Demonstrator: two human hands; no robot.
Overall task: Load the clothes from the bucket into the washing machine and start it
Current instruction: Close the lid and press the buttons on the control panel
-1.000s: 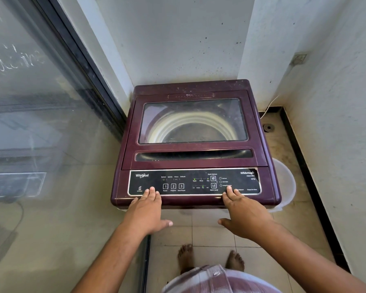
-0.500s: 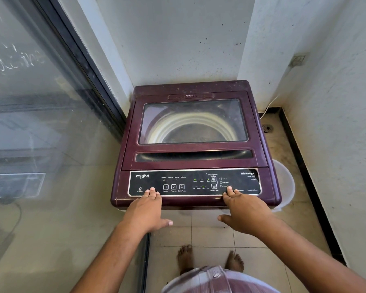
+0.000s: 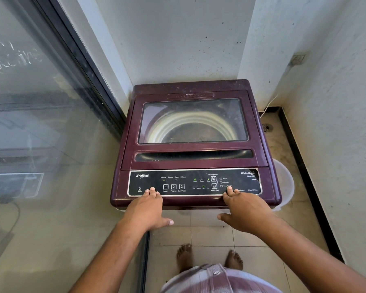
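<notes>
A maroon top-loading washing machine (image 3: 194,151) stands in a corner with its glass lid (image 3: 193,121) down; through the glass I see a pale drum rim and something dark inside. Green lights glow on the black control panel (image 3: 193,182). My left hand (image 3: 146,210) rests flat on the machine's front edge, fingertips on the panel's left end beside button 1. My right hand (image 3: 243,208) rests the same way, fingertips on the panel right of the Water Level button. Neither hand holds anything. A white bucket (image 3: 283,182) is partly hidden behind the machine's right side; its contents are hidden.
A large glass sliding door (image 3: 44,144) with a dark frame runs along the left. White walls close in behind and on the right, with a wall socket (image 3: 297,59), a white cable and a floor drain (image 3: 267,127). My bare feet stand on the tiled floor (image 3: 209,235).
Both hands stay on the machine's front edge, barely shifting. The lid stays down.
</notes>
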